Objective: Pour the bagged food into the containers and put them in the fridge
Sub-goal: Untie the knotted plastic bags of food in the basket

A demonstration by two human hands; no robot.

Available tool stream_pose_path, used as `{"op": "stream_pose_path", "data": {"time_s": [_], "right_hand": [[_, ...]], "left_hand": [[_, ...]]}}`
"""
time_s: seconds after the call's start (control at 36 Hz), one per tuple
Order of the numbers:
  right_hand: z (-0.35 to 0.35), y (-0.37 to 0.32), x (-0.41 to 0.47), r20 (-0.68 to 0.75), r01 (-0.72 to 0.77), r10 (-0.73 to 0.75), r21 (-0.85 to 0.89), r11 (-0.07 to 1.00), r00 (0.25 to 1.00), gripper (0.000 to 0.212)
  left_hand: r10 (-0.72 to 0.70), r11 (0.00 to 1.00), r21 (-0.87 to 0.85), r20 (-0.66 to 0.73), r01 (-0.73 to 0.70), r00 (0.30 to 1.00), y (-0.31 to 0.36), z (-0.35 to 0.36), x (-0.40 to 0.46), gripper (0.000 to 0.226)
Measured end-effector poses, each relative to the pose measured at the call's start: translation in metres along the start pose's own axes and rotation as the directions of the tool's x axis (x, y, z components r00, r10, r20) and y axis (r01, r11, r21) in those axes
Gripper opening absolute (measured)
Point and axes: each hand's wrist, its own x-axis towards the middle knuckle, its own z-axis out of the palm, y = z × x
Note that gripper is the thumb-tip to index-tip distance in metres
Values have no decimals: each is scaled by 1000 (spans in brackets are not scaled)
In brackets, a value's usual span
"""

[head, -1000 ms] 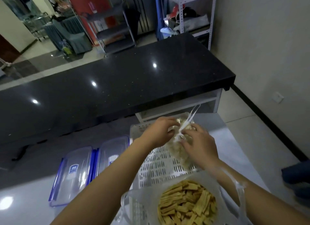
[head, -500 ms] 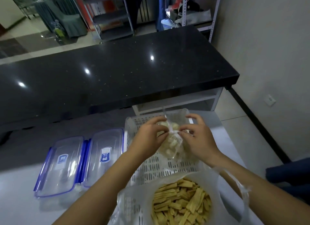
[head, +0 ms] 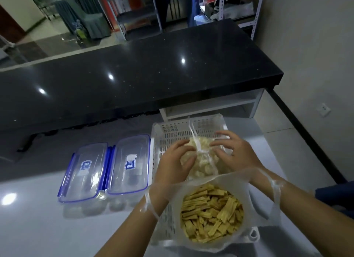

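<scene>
A knotted clear bag of pale food pieces [head: 203, 165] lies in a white perforated basket [head: 166, 140] on the light table. My left hand [head: 172, 161] grips the bag's left side. My right hand [head: 233, 151] rests on its right side with fingers spread over the plastic. The knot's tails stick up between my hands. Nearer to me, an open white bag of yellow strips [head: 210, 214] sits in the basket, its handles looped around both my wrists. Two clear lidded containers with blue clips [head: 84, 170] [head: 130, 163] stand side by side left of the basket.
A long black counter [head: 134, 78] runs across behind the table, with a white shelf unit [head: 220, 103] beneath its right end. A wall stands to the right, metal racks at the back. A dark blue object [head: 337, 197] shows at the right edge.
The view has tilted down and closer. My hands have shifted from pulling at the knot's tails to holding the sides of the pale-food bag, which lies lower in the basket.
</scene>
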Motion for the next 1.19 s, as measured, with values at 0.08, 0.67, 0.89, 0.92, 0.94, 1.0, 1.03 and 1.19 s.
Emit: {"op": "stream_pose_path", "data": {"time_s": [0.08, 0.67, 0.89, 0.92, 0.94, 1.0, 1.03, 1.19], "right_hand": [[-4, -6, 6, 45, -20, 20, 12, 1000, 999, 15], [-34, -8, 26, 143, 341, -316, -217, 915, 938, 21], [-4, 6, 16, 197, 225, -196, -137, 965, 961, 16], [-5, 3, 17, 195, 215, -188, -133, 967, 963, 21], [-7, 1, 19, 214, 203, -171, -135, 970, 962, 26], [-9, -5, 23, 273, 188, -137, -170, 967, 952, 26], [-8, -9, 25, 307, 188, -119, -205, 961, 944, 24], [1, -19, 27, 281, 217, -134, -290, 932, 950, 21]], "left_hand": [[19, 999, 26, 3, -19, 1000, 6, -4, 8, 23], [-110, 993, -65, -138, 102, 984, 24, -28, 10, 10], [-114, 986, 110, -69, 121, 991, 13, -19, -4, 11], [-58, 987, 145, -96, 71, 994, 16, -22, -1, 13], [-18, 985, 169, -101, 35, 995, 18, -26, 3, 17], [-17, 982, 186, -5, 17, 1000, 23, -32, 14, 26], [-47, 981, 193, 83, 31, 995, 24, -34, 21, 29], [-94, 937, 346, 384, -48, 918, 33, -28, 41, 18]]}}
